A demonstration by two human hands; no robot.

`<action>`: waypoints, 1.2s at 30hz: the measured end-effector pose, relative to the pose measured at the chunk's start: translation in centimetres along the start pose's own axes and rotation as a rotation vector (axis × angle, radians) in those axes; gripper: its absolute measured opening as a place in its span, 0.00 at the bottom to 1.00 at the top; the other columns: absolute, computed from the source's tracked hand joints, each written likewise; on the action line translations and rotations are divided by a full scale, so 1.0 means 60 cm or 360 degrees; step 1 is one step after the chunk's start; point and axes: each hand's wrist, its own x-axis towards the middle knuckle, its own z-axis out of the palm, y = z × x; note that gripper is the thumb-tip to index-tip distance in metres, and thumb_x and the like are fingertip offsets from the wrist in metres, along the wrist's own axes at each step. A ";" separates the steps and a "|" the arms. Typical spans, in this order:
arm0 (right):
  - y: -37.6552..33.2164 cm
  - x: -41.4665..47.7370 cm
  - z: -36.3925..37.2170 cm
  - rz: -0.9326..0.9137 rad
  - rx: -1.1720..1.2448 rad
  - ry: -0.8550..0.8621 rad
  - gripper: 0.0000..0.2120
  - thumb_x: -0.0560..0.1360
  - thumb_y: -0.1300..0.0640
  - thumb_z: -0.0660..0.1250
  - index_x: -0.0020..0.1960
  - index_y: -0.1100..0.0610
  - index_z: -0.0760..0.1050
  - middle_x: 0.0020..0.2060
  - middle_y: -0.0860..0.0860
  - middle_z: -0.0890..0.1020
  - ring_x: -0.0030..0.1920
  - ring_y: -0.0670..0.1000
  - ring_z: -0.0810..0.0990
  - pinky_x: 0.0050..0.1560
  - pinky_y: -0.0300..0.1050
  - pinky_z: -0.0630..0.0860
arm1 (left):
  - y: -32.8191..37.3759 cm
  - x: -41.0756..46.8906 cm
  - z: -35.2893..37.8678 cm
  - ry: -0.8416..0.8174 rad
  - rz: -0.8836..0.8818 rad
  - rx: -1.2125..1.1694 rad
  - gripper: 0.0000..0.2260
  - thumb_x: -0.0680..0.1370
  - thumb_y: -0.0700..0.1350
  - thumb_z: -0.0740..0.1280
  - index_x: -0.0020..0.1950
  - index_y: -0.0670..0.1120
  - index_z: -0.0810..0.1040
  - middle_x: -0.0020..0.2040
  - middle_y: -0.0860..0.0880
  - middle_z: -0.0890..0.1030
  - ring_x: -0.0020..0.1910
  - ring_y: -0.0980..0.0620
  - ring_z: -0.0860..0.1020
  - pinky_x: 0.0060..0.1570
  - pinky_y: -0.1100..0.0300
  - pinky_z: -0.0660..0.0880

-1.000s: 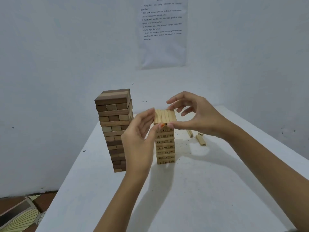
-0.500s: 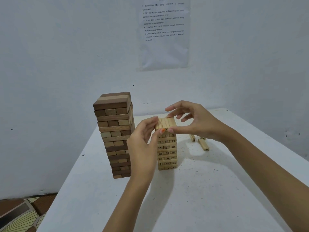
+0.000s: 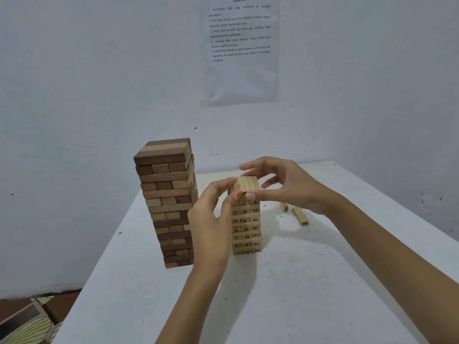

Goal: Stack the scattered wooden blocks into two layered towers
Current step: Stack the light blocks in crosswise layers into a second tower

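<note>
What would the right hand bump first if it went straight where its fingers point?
The right hand points left, so it would probably first push the top layer of the small pale wooden numbered tower, which its thumb seems to touch. Depth is unclear.

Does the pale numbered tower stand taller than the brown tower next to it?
No: the pale numbered tower tops out well below the brown tower beside it, and both stand on the same white table.
</note>
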 end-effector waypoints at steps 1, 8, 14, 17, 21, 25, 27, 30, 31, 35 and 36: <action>0.000 0.001 0.000 0.0005 0.0009 -0.0007 0.25 0.65 0.48 0.77 0.61 0.45 0.77 0.54 0.42 0.83 0.58 0.42 0.78 0.59 0.46 0.77 | 0.000 0.000 0.000 0.0003 -0.0008 -0.0019 0.11 0.78 0.39 0.67 0.49 0.56 0.79 0.49 0.59 0.83 0.54 0.62 0.79 0.56 0.63 0.76; 0.000 0.001 0.001 0.0014 0.0042 -0.0039 0.25 0.67 0.52 0.78 0.63 0.46 0.77 0.54 0.43 0.83 0.58 0.44 0.79 0.61 0.49 0.77 | -0.006 -0.003 0.004 0.0071 -0.0067 -0.0056 0.11 0.79 0.39 0.65 0.56 0.53 0.79 0.52 0.59 0.82 0.54 0.64 0.79 0.54 0.67 0.75; -0.006 -0.005 0.004 0.0076 0.0072 -0.0027 0.31 0.67 0.50 0.77 0.67 0.45 0.72 0.59 0.43 0.81 0.60 0.41 0.77 0.62 0.48 0.76 | -0.001 -0.014 0.011 0.0149 -0.0146 -0.0088 0.14 0.82 0.45 0.58 0.67 0.53 0.73 0.57 0.64 0.76 0.57 0.72 0.73 0.53 0.73 0.73; -0.008 -0.019 0.007 0.0120 0.0116 0.0025 0.32 0.69 0.45 0.74 0.71 0.44 0.69 0.64 0.41 0.77 0.63 0.39 0.75 0.64 0.46 0.74 | -0.002 -0.020 0.012 0.0119 -0.0216 -0.0146 0.14 0.83 0.44 0.57 0.67 0.53 0.73 0.56 0.67 0.74 0.52 0.78 0.71 0.46 0.80 0.69; -0.016 -0.051 0.035 0.0258 0.0203 0.0154 0.28 0.78 0.53 0.65 0.76 0.45 0.61 0.72 0.41 0.68 0.70 0.40 0.67 0.72 0.47 0.65 | -0.011 -0.026 0.013 0.0070 -0.0276 -0.0167 0.16 0.82 0.44 0.57 0.69 0.51 0.71 0.62 0.61 0.75 0.53 0.79 0.70 0.46 0.83 0.66; -0.018 -0.078 0.077 0.0354 0.0193 0.0298 0.26 0.83 0.52 0.54 0.79 0.45 0.49 0.74 0.36 0.58 0.70 0.30 0.57 0.72 0.33 0.54 | -0.011 -0.031 0.018 0.0037 -0.0340 -0.0265 0.16 0.83 0.46 0.56 0.71 0.51 0.69 0.60 0.66 0.73 0.52 0.81 0.69 0.45 0.83 0.66; -0.016 -0.083 0.096 0.0388 0.0176 0.0343 0.25 0.84 0.51 0.51 0.78 0.45 0.46 0.66 0.31 0.61 0.56 0.18 0.59 0.56 0.16 0.55 | -0.009 -0.035 0.021 0.0010 -0.0364 -0.0332 0.17 0.83 0.48 0.54 0.71 0.53 0.69 0.59 0.68 0.73 0.53 0.80 0.69 0.45 0.83 0.66; -0.015 -0.084 0.122 0.0335 0.0042 0.0456 0.25 0.84 0.49 0.49 0.79 0.48 0.47 0.62 0.41 0.69 0.62 0.35 0.66 0.57 0.22 0.62 | -0.009 -0.037 0.023 -0.0028 -0.0356 -0.0389 0.19 0.82 0.51 0.52 0.72 0.53 0.68 0.64 0.64 0.74 0.62 0.74 0.69 0.53 0.80 0.67; -0.014 -0.083 0.127 0.0296 -0.0013 0.0501 0.26 0.83 0.49 0.49 0.79 0.50 0.48 0.59 0.43 0.71 0.63 0.41 0.68 0.62 0.30 0.65 | -0.008 -0.038 0.023 -0.0034 -0.0346 -0.0393 0.19 0.82 0.52 0.52 0.72 0.53 0.68 0.65 0.64 0.74 0.62 0.73 0.69 0.54 0.80 0.67; -0.008 -0.080 0.134 0.0202 -0.0133 0.0552 0.26 0.83 0.46 0.47 0.79 0.52 0.53 0.64 0.51 0.74 0.67 0.49 0.70 0.69 0.51 0.66 | -0.003 -0.040 0.025 -0.0058 -0.0319 -0.0376 0.19 0.83 0.50 0.51 0.73 0.51 0.67 0.57 0.70 0.73 0.56 0.79 0.69 0.48 0.82 0.66; -0.007 -0.079 0.135 0.0182 -0.0158 0.0559 0.26 0.83 0.45 0.46 0.78 0.52 0.54 0.65 0.53 0.74 0.67 0.49 0.70 0.69 0.52 0.66 | -0.002 -0.040 0.025 -0.0063 -0.0322 -0.0379 0.19 0.83 0.50 0.51 0.73 0.51 0.67 0.57 0.69 0.73 0.56 0.79 0.70 0.47 0.82 0.66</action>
